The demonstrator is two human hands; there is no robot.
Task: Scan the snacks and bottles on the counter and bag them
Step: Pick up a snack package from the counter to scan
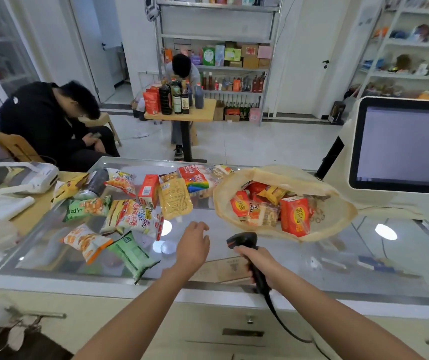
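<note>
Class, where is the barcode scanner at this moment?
In the head view, the barcode scanner is in the right hand, over the glass counter, just in front of the open bag.

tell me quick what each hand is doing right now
Left hand: open, empty, fingers spread above the glass counter.
Right hand: closed around the black barcode scanner.

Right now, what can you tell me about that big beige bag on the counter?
The beige bag looks like thin mesh or fabric. It lies on its side on the glass counter, right of the loose snacks, mouth gaping toward the camera. Inside are red boxes and small snack packets. Neither hand touches it; its far side sits near the monitor stand.
</note>
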